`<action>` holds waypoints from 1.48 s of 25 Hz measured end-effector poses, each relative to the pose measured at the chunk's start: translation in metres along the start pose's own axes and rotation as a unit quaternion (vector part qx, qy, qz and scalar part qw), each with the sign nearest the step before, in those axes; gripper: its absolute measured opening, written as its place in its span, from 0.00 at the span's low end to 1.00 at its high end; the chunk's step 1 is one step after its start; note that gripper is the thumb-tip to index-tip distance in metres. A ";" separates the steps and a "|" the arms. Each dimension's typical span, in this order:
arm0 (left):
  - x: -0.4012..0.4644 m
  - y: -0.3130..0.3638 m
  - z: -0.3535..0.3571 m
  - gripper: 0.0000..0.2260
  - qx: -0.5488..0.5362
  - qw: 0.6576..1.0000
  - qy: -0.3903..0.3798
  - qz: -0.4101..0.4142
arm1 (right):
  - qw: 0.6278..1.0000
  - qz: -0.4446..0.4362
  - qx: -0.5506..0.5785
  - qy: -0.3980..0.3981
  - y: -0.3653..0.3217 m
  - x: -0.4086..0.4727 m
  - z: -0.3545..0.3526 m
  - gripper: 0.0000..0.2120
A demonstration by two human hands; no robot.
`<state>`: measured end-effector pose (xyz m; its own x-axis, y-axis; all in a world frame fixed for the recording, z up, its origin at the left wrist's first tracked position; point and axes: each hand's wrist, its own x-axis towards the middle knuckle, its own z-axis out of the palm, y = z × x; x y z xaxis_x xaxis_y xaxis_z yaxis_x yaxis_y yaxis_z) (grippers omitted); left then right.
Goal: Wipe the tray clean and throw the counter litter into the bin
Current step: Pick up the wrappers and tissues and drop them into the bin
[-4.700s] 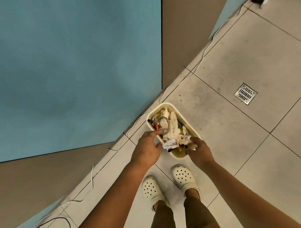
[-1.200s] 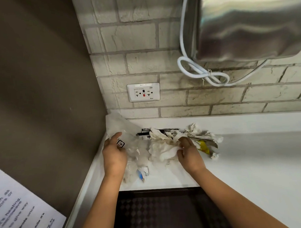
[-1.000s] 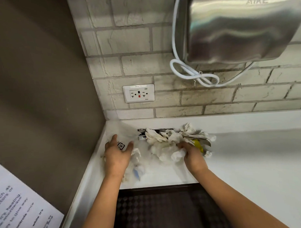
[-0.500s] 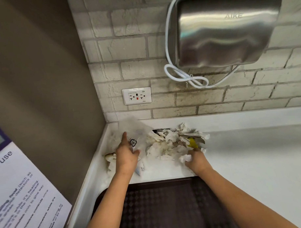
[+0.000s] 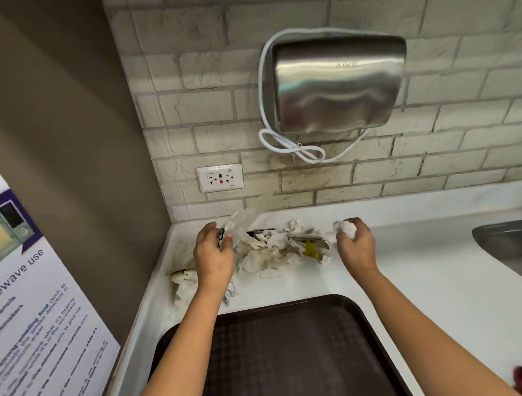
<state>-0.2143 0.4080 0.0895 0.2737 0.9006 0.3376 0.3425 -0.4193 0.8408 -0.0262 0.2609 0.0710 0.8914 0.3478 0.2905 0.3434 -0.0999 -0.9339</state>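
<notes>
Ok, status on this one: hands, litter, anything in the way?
Left hand pinching clear plastic wrapper. Right hand closed on tissue wad. Litter pile on counter; tray bare. Nothing blocking.

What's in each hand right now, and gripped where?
Left hand: clear plastic wrapper, pinched at its lower edge. Right hand: crumpled tissue wad, enclosed by the fingers.

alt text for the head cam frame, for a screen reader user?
A person's left hand grips a clear plastic wrapper and the right hand a crumpled tissue, either side of a pile of tissue litter in a white counter corner. A dark brown tray lies nearer; a steel hand dryer hangs on the brick wall.
</notes>
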 end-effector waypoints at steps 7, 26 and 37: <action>-0.044 0.045 -0.002 0.19 -0.169 0.980 -0.099 -0.033 | 0.999 0.031 0.008 -0.004 0.000 -0.031 -0.055 0.04; -0.317 0.106 0.016 0.29 -0.192 0.911 -0.365 0.024 | 0.985 0.000 0.111 0.134 0.023 -0.186 -0.264 0.11; -0.593 0.049 0.043 0.22 -0.051 0.839 -0.519 -0.154 | 0.948 0.236 0.096 0.188 0.199 -0.353 -0.431 0.12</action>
<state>-0.3211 -0.1513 -0.0877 0.8402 0.3574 -0.4080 0.4760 -0.1253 0.8705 -0.1449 -0.2836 -0.1276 0.9872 -0.0542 -0.1497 -0.1487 0.0227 -0.9886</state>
